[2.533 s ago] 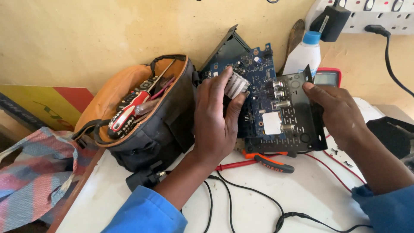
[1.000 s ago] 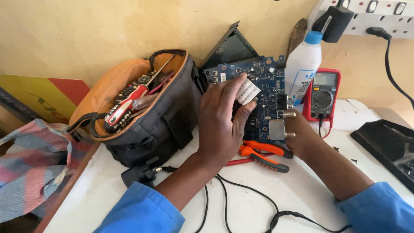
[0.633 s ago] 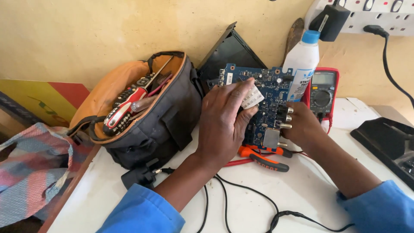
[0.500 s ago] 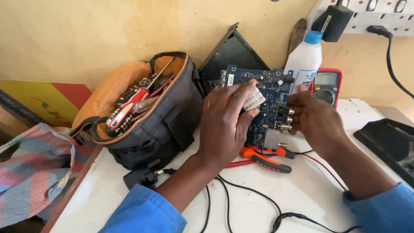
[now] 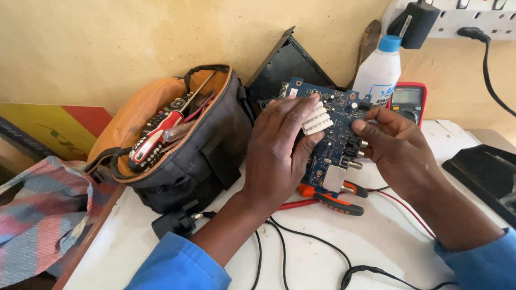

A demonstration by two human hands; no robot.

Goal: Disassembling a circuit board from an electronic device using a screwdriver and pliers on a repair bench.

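A blue circuit board (image 5: 336, 137) with a white finned heat sink (image 5: 317, 119) and metal connectors stands tilted above the white table. My left hand (image 5: 282, 150) grips its left side, fingers spread over the heat sink. My right hand (image 5: 400, 147) holds the board's right edge by the connectors, thumb on the top face. Orange-and-black pliers (image 5: 333, 201) lie on the table just under the board.
An open grey-and-orange tool bag (image 5: 185, 145) with a red-handled screwdriver and remotes sits at left. Behind the board lean a black casing (image 5: 285, 67), a white bottle (image 5: 379, 72) and a red multimeter (image 5: 408, 99). Black cables (image 5: 301, 247) cross the table (image 5: 387, 241); a black device (image 5: 484, 172) sits at right.
The metal shield plate that was behind the board is gone from view. Both hands have turned and tilted the board, and my right hand shifted from below it up onto its right edge.
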